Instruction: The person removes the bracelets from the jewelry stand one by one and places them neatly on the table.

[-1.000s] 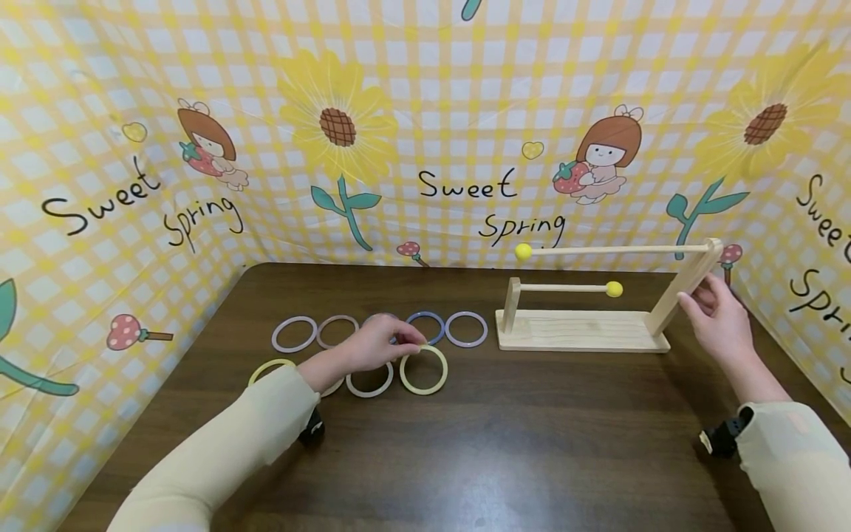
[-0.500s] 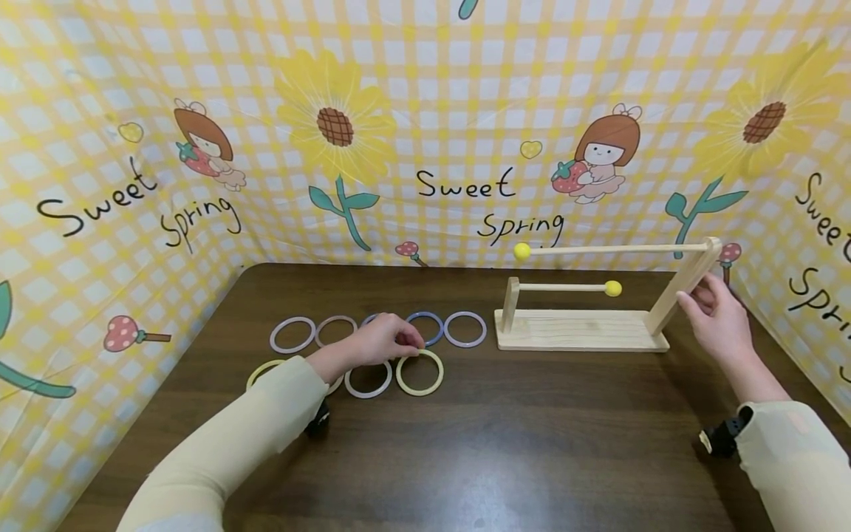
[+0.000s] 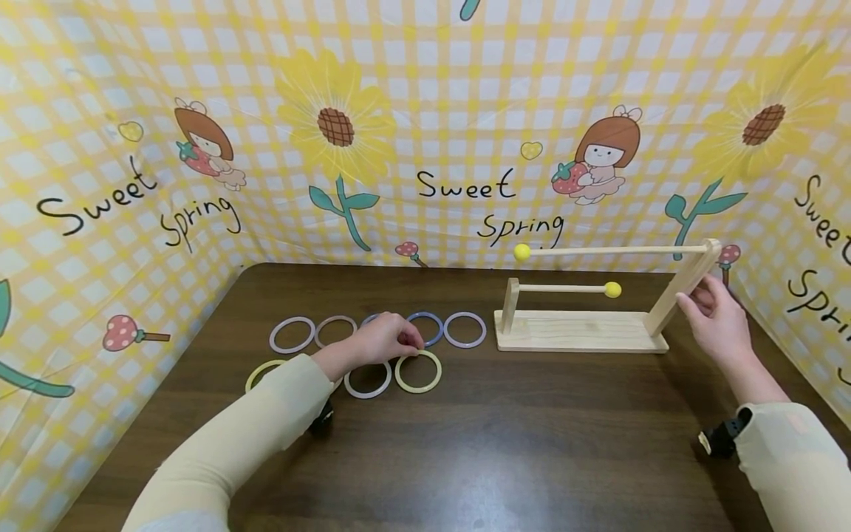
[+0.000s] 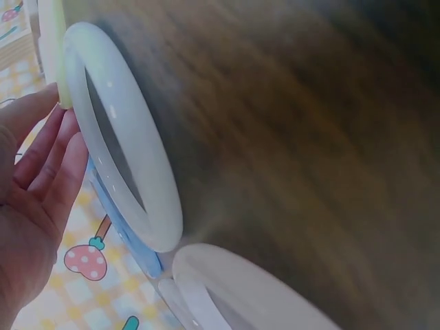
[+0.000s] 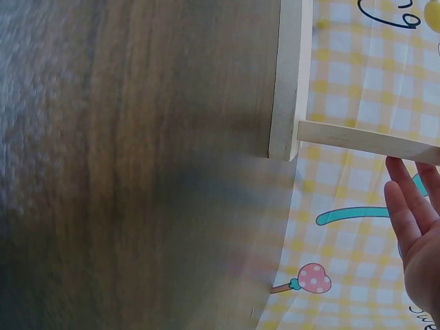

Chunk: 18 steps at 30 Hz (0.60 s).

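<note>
My left hand (image 3: 380, 340) pinches the far edge of a pale yellow ring (image 3: 439, 372), which lies at the right end of the nearer row. In the left wrist view, thumb and fingertips meet on that yellow ring (image 4: 62, 79), beside a white ring (image 4: 141, 124). A wooden stand (image 3: 578, 340) with two horizontal rods tipped by yellow balls is on the right side of the table. My right hand (image 3: 721, 321) is at its tall post (image 3: 683, 288). Seen from the right wrist, fingertips touch the post (image 5: 357, 139) with the fingers fairly straight.
The farther row includes a pale purple ring (image 3: 292, 351), a pinkish ring (image 3: 337, 318), a blue ring (image 3: 441, 330) and a lilac ring (image 3: 465, 345). Another yellow ring (image 3: 250, 377) is partly behind my left sleeve. Checked cloth (image 3: 459, 133) encloses the table.
The left hand has shifted the pale yellow ring slightly left and toward me, closer to the white ring; it hardly moves in the last half second. The right hand stays at the post.
</note>
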### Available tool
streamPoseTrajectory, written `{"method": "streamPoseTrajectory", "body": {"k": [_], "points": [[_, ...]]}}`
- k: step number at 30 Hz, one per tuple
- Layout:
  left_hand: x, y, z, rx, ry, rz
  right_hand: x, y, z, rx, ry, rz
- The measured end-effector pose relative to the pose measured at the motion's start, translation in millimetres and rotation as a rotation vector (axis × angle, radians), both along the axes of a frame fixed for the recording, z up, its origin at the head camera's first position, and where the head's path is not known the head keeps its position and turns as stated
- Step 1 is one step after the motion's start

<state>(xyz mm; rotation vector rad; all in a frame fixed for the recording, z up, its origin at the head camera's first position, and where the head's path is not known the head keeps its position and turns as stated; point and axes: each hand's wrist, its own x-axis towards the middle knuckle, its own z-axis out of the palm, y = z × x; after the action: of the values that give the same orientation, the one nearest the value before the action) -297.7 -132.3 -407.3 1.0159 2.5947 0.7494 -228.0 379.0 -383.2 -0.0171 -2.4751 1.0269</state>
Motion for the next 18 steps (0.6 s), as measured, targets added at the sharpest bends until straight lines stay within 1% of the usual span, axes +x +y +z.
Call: {"method": "streamPoseTrajectory", "body": {"k": [6,11,15,18], "points": [[0.8,0.6,0.5,-0.014,0.020,-0.009,-0.1,0.5,-0.3,0.013,-0.021,-0.010],[0.3,-0.9,0.9,-0.017,0.023,-0.009,-0.4,0.7,-0.4,0.023,-0.033,-0.014],[-1.0,-3.1,2.3,0.014,0.019,-0.009,-0.5,1.2,-0.6,0.017,-0.026,-0.010],[-2.1,-4.1,4.6,0.043,0.033,-0.009,-0.1,2.1,0.1,0.017,-0.035,-0.012]]}}
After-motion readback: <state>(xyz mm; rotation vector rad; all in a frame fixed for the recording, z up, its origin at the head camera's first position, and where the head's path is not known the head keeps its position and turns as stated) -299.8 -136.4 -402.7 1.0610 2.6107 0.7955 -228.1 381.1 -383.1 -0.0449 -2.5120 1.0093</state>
